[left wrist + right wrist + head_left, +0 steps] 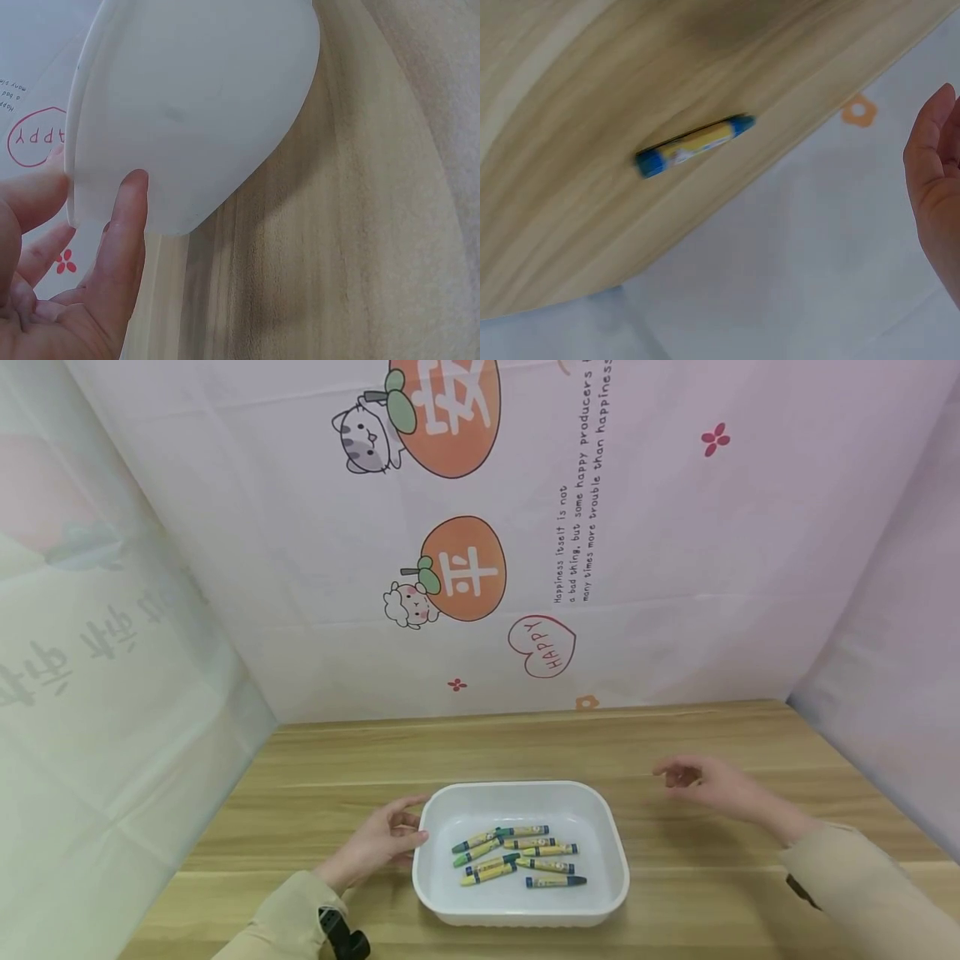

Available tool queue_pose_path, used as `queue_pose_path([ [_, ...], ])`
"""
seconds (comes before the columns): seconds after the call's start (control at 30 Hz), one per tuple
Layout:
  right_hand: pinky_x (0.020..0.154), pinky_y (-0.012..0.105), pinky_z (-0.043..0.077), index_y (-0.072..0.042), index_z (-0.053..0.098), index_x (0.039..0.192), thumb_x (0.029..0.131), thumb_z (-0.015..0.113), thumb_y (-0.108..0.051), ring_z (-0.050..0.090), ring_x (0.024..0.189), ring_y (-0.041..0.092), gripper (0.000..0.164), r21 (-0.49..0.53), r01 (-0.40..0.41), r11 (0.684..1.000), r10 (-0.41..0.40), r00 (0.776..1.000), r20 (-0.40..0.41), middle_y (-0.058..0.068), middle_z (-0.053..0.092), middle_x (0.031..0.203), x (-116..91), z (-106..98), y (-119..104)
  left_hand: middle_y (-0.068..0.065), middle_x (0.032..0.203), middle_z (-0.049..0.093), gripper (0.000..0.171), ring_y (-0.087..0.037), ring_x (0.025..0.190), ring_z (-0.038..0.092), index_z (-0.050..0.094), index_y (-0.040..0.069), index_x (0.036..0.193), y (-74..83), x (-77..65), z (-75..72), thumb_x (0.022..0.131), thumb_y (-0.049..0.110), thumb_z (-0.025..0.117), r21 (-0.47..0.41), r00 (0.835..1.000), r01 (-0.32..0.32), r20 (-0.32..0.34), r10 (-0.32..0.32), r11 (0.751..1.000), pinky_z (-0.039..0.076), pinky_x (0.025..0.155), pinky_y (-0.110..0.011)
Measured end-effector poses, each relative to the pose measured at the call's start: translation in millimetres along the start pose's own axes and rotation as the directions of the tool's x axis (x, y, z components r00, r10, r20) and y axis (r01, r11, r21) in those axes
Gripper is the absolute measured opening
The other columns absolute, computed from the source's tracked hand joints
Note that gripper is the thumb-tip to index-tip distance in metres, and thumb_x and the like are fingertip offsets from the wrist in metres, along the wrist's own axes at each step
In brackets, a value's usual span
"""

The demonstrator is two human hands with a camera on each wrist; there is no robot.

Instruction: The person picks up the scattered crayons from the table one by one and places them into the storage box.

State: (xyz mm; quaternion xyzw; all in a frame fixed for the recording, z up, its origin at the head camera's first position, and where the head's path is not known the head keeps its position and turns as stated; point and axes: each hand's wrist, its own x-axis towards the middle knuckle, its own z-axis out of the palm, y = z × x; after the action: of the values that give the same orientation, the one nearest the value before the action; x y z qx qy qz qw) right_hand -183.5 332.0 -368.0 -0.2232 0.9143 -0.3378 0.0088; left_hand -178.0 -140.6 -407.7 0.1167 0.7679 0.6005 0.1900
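A white plastic tray (521,906) stands on the wooden table with several crayons (489,871) in it, yellow-wrapped with green, yellow and dark tips. My left hand (378,843) holds the tray's left rim. In the left wrist view, a finger (129,217) lies against the tray's outer wall while the thumb reaches the rim. To the right of the tray, above the table, hovers my right hand (705,787) with loosely bent fingers. A blue-ended crayon (694,144) shows over the wood in the right wrist view, apart from that hand (937,187); the head view does not show it clearly.
The wooden table (360,752) meets a white printed cloth (637,652) at its back edge. Similar cloth hangs at the left (135,760) and right (892,693) sides. A dark strap (341,935) with a device sits on the left wrist.
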Motion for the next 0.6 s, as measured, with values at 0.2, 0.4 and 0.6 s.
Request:
queue_pose_path([
  [0.2,0.062,0.02,0.051,0.007,0.062,0.109,0.085,0.066,-0.004,0.053,0.077,-0.004,0.026,-0.031,-0.03,0.999,0.028,0.998,-0.055,0.009,0.063,0.091,-10,-12,29,-0.025,0.115,0.052,0.063,-0.019,0.089,0.062,0.031,0.0,0.144,-0.6,0.5,-0.5,0.09,0.008,0.063,-0.014,1.0,-0.001,0.01,0.001,1.0,0.061,0.077,-0.042],
  [0.4,0.063,0.02,0.052,0.005,0.06,0.112,0.085,0.067,-0.007,0.055,0.079,-0.002,0.03,-0.071,-0.107,0.992,0.101,0.991,-0.088,0.011,0.064,0.094,-21,-20,53,-0.026,0.116,0.052,0.062,-0.019,0.089,0.062,0.031,0.0,0.144,-1.0,0.8,-0.8,0.09,0.006,0.062,-0.013,1.0,-0.003,0.014,0.003,1.0,0.061,0.078,-0.043],
  [0.6,0.065,0.022,0.053,0.007,0.06,0.11,0.083,0.069,-0.005,0.06,0.082,0.014,0.031,-0.131,-0.131,0.983,0.118,0.988,-0.102,0.016,0.064,0.096,-27,-24,76,-0.025,0.115,0.052,0.062,-0.019,0.088,0.063,0.032,0.0,0.144,-1.6,0.8,-0.9,0.09,0.007,0.062,0.003,1.0,-0.001,0.01,0.001,1.0,0.061,0.077,-0.042],
])
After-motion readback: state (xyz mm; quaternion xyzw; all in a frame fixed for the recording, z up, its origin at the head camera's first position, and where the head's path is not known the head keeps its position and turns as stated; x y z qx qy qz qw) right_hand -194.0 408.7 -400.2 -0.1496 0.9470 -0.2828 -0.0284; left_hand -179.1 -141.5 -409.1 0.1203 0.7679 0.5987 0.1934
